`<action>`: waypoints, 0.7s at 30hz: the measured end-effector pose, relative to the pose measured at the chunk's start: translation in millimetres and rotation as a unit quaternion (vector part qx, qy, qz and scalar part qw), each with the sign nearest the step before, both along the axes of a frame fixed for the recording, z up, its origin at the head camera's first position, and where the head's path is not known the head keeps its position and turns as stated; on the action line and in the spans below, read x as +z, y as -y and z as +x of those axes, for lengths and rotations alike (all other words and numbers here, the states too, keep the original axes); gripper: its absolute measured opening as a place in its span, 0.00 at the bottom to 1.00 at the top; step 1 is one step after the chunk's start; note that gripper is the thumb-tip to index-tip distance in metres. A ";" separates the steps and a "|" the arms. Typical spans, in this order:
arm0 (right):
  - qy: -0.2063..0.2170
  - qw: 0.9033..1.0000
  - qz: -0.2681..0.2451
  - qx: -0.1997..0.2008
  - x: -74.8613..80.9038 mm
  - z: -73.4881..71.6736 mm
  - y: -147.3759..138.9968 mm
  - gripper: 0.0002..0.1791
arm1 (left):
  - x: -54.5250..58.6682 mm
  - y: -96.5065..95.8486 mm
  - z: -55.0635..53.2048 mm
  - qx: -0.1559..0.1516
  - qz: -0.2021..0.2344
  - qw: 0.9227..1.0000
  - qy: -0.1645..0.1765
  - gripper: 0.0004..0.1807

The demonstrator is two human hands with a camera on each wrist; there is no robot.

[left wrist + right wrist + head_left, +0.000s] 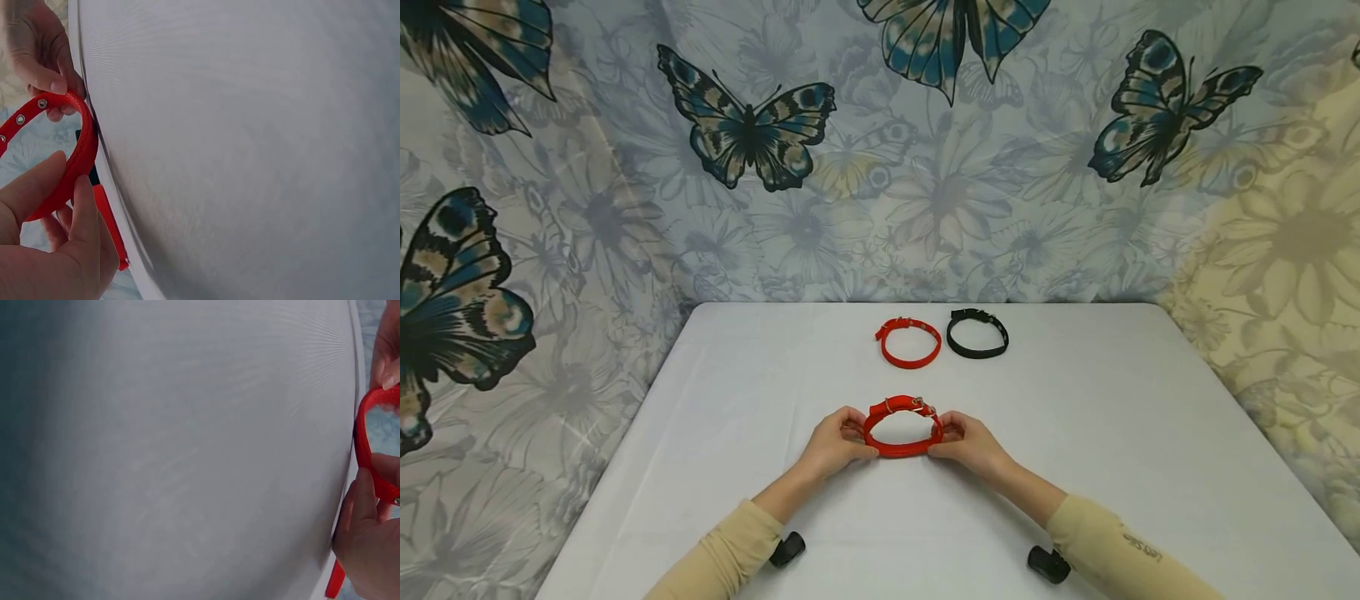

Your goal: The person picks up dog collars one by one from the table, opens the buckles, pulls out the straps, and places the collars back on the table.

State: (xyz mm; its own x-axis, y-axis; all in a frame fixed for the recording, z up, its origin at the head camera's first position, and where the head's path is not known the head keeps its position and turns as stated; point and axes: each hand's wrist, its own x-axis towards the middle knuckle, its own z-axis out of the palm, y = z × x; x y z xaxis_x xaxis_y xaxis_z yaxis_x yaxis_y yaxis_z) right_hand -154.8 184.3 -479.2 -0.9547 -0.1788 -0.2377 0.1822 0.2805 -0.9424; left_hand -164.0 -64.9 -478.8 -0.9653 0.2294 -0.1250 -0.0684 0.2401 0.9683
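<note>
A red buckled collar [904,450] with metal eyelets, fastened into a loop, is held between both hands near the middle of the white table. My left hand [837,442] pinches its left side, thumb on the inside and fingers outside in the left wrist view, where the collar [84,150] shows its eyelets. My right hand [972,446] pinches the opposite side; in the right wrist view, thumb and fingers close on the red band [364,440]. The buckle lies on the collar's far side.
Behind the hands, a second red collar [910,363] and a black collar [977,354] lie side by side as closed loops near the back of the white table [760,367]. A butterfly-patterned cloth [925,233] hangs behind the table.
</note>
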 end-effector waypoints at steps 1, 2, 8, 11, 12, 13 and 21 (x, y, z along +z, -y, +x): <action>-0.002 1.000 0.001 0.005 0.3 0.5 -0.6 0.17 | -0.9 -0.1 0.0 -0.002 -0.007 1.000 -0.002 0.21; -0.003 1.000 0.004 0.010 3.5 1.7 -0.3 0.17 | -1.7 -0.4 -0.1 -0.003 -0.015 1.000 -0.005 0.21; -0.015 0.999 0.022 0.039 11.5 4.2 -2.0 0.17 | -2.5 -2.1 -0.5 -0.006 -0.037 0.999 -0.012 0.20; -0.019 0.998 0.027 0.044 0.5 0.6 -6.7 0.18 | -2.1 -2.2 -0.5 -0.006 -0.044 0.999 -0.016 0.20; -0.022 0.998 0.031 0.043 0.5 0.5 -7.2 0.18 | -1.8 -2.2 -0.5 -0.007 -0.046 0.999 -0.017 0.20; -0.025 0.998 0.033 0.042 0.5 0.3 -7.6 0.18 | -1.7 -2.3 -0.7 -0.007 -0.048 0.999 -0.019 0.20; -0.044 0.997 0.049 0.027 1.2 0.4 -7.4 0.17 | -1.0 -2.6 0.7 -0.012 -0.053 0.998 -0.026 0.20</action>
